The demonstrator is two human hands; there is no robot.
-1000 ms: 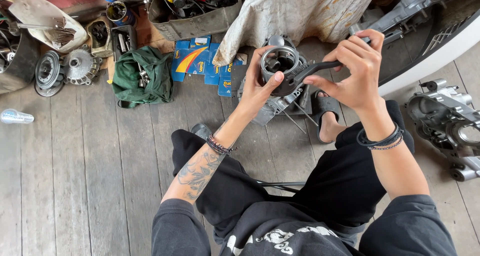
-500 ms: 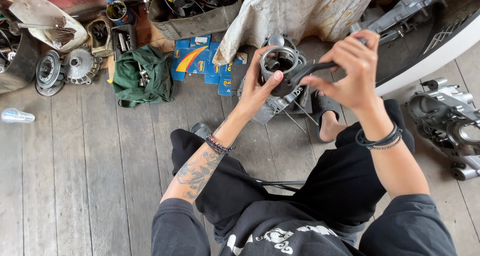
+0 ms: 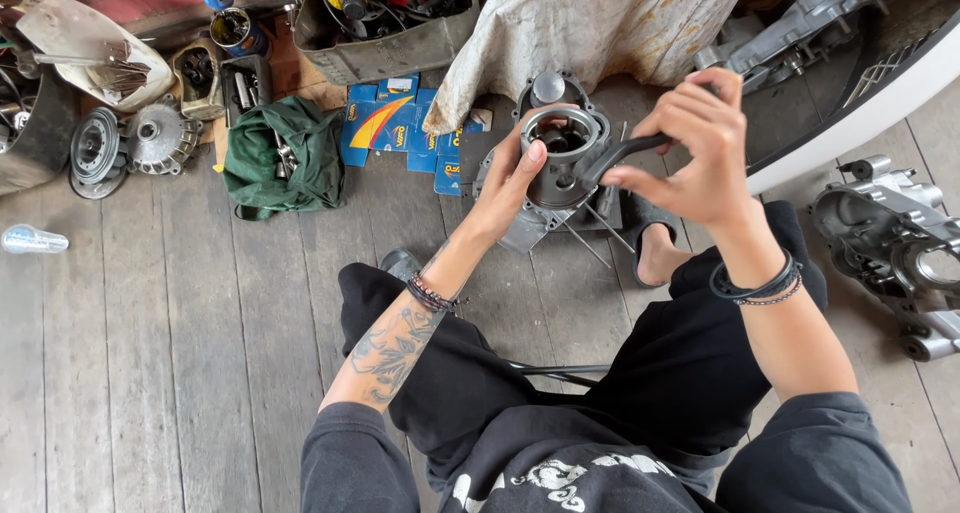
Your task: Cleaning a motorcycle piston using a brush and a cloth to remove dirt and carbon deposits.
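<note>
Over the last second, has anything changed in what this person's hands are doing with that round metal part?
Very little. The right hand has shifted slightly on the dark handle, its fingers curling lower over it. The left hand still steadies the round metal cylinder, and nothing was let go. The green cloth, the blue packets and the engine casing lie where they were.

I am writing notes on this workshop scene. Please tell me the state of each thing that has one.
Left hand: cupped around the metal cylinder.
Right hand: gripping the dark tool handle.
Metal cylinder: held up, open end toward the camera.
Dark tool handle: pressed against the cylinder's rim.
Green cloth: crumpled on the wooden floor.
Engine casing: lying on the floor, open.
</note>
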